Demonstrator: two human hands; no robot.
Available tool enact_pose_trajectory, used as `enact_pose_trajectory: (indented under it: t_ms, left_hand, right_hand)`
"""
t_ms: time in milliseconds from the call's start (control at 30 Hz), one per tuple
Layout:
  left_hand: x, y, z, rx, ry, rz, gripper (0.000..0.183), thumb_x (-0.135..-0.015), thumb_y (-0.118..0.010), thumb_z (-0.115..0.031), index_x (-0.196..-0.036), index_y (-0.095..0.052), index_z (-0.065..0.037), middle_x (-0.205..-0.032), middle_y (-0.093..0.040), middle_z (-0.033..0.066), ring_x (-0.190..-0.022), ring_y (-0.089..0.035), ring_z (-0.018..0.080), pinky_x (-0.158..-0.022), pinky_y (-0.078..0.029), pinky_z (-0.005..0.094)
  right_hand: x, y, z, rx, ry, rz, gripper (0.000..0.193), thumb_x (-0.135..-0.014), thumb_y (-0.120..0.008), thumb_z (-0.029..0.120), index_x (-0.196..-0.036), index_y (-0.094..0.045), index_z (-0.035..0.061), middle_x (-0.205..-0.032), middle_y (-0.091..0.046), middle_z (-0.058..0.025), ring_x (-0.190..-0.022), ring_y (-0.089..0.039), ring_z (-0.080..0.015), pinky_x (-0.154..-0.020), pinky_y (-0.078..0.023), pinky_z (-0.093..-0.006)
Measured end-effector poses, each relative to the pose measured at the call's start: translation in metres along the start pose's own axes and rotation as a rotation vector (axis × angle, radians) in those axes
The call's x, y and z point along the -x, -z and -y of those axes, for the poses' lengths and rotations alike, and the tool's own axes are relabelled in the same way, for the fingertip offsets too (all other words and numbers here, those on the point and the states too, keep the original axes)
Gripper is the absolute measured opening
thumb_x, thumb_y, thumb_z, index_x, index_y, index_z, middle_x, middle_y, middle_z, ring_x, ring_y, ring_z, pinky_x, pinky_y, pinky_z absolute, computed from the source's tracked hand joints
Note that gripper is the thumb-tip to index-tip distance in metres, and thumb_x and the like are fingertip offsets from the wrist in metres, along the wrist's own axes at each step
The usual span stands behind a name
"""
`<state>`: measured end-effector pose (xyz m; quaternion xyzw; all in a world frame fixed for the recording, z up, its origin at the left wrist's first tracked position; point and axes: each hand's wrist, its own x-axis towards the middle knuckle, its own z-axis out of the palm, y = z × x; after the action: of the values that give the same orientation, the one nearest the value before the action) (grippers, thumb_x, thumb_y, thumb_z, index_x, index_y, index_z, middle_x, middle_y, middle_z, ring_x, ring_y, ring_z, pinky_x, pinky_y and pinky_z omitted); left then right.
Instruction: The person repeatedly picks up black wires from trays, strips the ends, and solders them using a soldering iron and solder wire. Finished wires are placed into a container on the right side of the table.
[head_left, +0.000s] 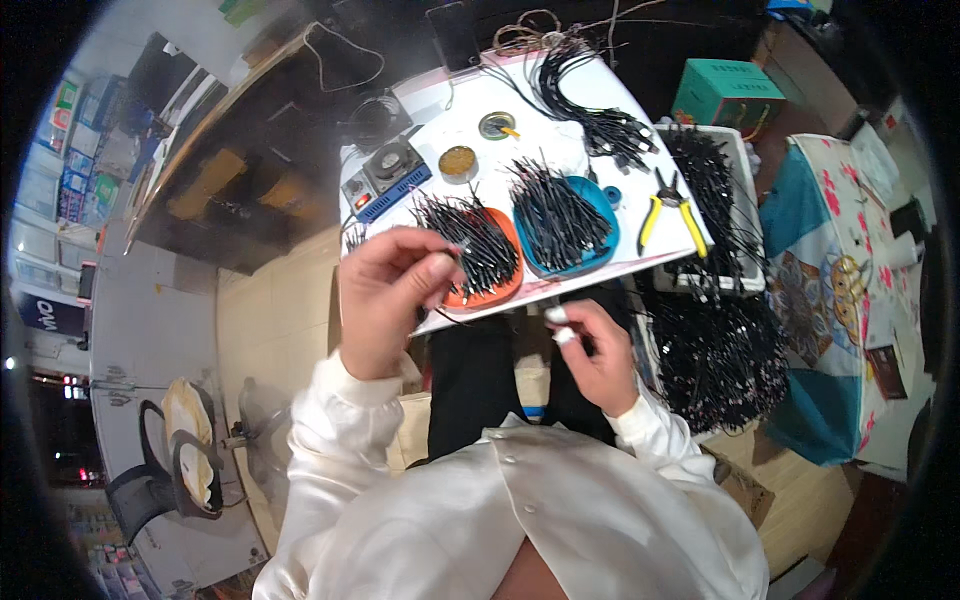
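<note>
My left hand [395, 295] is raised at the near left of the white table [625, 180], thumb and forefinger pinched together. Whatever sits at those fingertips is too small and dark to make out. Just beyond it stands an orange tray [512, 280] heaped with short black wires [470, 240]. My right hand [597, 352] is near the table's front edge, over my lap. White coverings wrap its thumb and forefinger tips, which are drawn together; anything between them is hidden. Beside the orange tray, a teal tray [610, 225] holds more black wires [550, 215].
Wire strippers [672, 212] with yellow handles lie at the right. Behind the trays are a blue box-shaped device [390, 182], a round tin [458, 164], a small lid [497, 125] and a cable bundle [615, 130]. A white crate [752, 200] of black cables stands right.
</note>
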<state>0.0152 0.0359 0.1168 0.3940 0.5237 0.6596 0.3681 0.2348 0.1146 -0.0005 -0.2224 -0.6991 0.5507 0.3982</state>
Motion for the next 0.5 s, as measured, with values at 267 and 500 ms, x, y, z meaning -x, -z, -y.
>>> enact_pose_trajectory:
  t_ms: [267, 500]
  left_hand:
    - [0.038, -0.054, 0.018, 0.856, 0.259, 0.159, 0.014, -0.095, -0.056, -0.007, -0.107, -0.063, -0.005, -0.083, -0.063, 0.0098, -0.056, -0.046, 0.0066, -0.052, -0.036, 0.0208]
    - [0.053, -0.071, 0.016, 0.776, 0.259, 0.078, 0.012, -0.096, -0.055, -0.008, -0.106, -0.059, -0.003, -0.083, -0.062, 0.0077, -0.058, -0.046, 0.0075, -0.055, -0.039, 0.0212]
  right_hand:
    - [0.005, -0.017, 0.077, 0.12, 0.161, 0.15, 0.025, -0.085, -0.067, 0.021, -0.092, -0.057, -0.0003, -0.079, -0.058, -0.0115, -0.072, -0.059, -0.0269, -0.064, -0.047, -0.0356]
    - [0.021, -0.018, 0.088, 0.294, 0.199, 0.129, 0.021, -0.082, -0.068, 0.018, -0.086, -0.057, 0.0011, -0.075, -0.056, -0.0117, -0.069, -0.057, -0.0298, -0.062, -0.046, -0.0382]
